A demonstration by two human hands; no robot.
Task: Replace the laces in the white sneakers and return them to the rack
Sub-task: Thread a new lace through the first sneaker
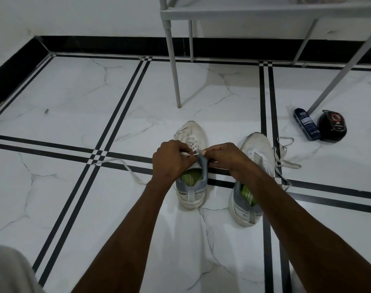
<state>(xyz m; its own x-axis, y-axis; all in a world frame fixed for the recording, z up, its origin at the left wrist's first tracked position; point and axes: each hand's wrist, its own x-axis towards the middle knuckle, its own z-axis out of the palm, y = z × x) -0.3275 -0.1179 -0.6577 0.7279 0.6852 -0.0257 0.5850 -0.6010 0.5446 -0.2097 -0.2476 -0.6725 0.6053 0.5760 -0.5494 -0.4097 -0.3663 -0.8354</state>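
Hands over left white mesh sneaker with grey collar and green insole (191, 188), standing on white marble-look floor with black stripe lines (74, 102). Left hand (173, 160) and right hand (226, 157), fingers curled, each pinch flat white lace (190, 148) at top eyelets; loose lace end trails left across floor. Second matching white sneaker (249, 178) just right, lace loose beside it. Grey metal rack (174, 60) stands behind. Dark blue bottle (306, 127) and round black tin (332, 127) touch, near rack's right leg.
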